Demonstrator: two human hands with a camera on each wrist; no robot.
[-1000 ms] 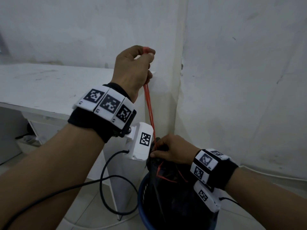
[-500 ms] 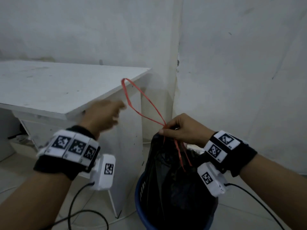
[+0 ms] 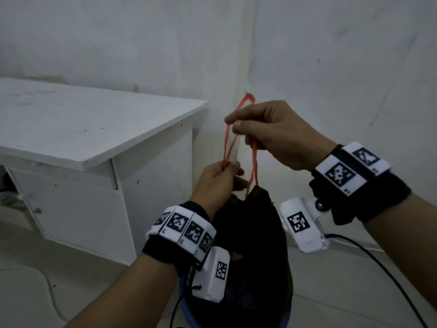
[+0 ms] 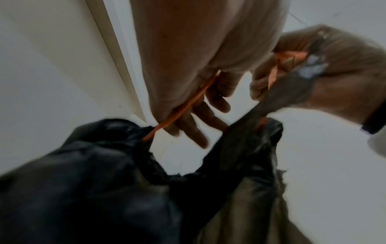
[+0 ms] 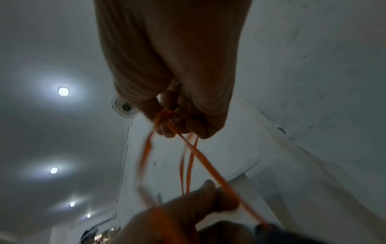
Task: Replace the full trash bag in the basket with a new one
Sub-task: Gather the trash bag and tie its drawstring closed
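Black trash bag [image 3: 250,245] sits upright in the blue basket [image 3: 186,311], long axis vertical, gathered neck pointing up & rising above the basket rim. Basket is on the floor just beside the corner of the white table [image 3: 94,129], w/ the wall corner behind it.

Red drawstring [image 3: 254,162] runs up out of the bag neck, roughly vertical, splitting into loops between both hands.

Left hand [image 3: 217,181] is right above the bag neck, back of hand twd the head cam, forearm coming up from lower left. Thumb & forefinger pinch one loop of the drawstring; in the left wrist view the other fingers [image 4: 200,118] hang fairly straight, spread, pointing down twd the bag [image 4: 104,181], w/ the string [image 4: 183,107] running along them.

Right hand [image 3: 272,133] is higher than the left, above & slightly right of the bag neck, forearm coming in from the right, knuckles up. Fingers curled round the upper part of the drawstring, thumb & forefinger tips closed on it; a small loop sticks up above the hand. Right wrist view: several blurred strands [image 5: 188,158] fan down from the closed fist [image 5: 177,115] to the left hand [image 5: 188,206] below.
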